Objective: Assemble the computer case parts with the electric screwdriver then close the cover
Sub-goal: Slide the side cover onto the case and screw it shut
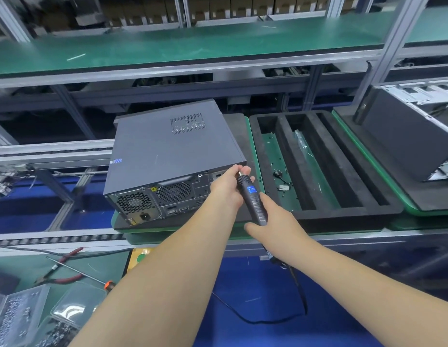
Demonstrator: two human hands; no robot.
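Observation:
A dark grey computer case (167, 151) lies on its side on a black foam pad, cover on, rear panel with fans and ports facing me. My right hand (273, 221) grips the lower body of the black electric screwdriver (254, 201), whose tip points at the case's rear right edge. My left hand (229, 186) pinches the screwdriver's metal tip beside that edge. The tool's black cable (299, 291) trails down toward me.
A black foam tray (325, 214) with long slots sits right of the case, small loose parts in it. Another opened case (413, 136) stands at the far right. Red-handled pliers (60, 269), a thin screwdriver and clear screw boxes (20, 314) lie at the lower left.

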